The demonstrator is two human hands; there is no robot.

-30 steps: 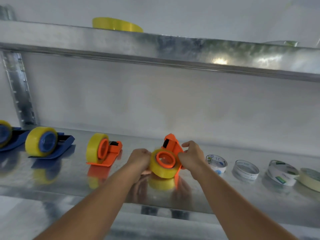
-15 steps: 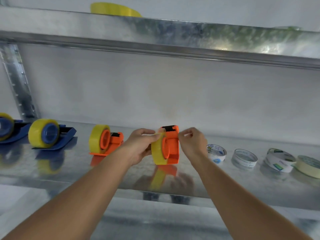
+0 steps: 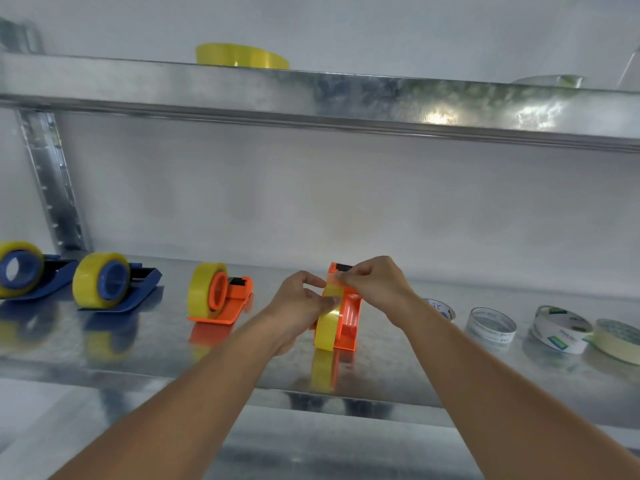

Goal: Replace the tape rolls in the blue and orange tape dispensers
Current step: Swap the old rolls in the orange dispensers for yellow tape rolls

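Observation:
An orange tape dispenser [image 3: 349,317] stands on the metal shelf [image 3: 156,355] with a yellow tape roll [image 3: 327,327] mounted in it, its black cutter pointing away from me. My left hand [image 3: 301,303] grips the roll from the left, thumb on its top. My right hand [image 3: 372,284] pinches the loose tape end just in front of the cutter. A second orange dispenser [image 3: 221,299] with a yellow roll stands to the left. Two blue dispensers [image 3: 110,284] [image 3: 24,271] with yellow rolls stand further left.
Several spent or thin tape rolls lie to the right: a small core [image 3: 443,308], a clear ring [image 3: 490,327], a white printed roll [image 3: 559,329], a cream roll [image 3: 616,339]. A flat yellow roll [image 3: 242,57] sits on the upper shelf. A perforated steel post [image 3: 52,181] rises at left.
The dispenser was turned from tilted on its side to upright, cutter facing away. My right hand moved up to the cutter and now pinches the tape end; my left hand stays on the roll.

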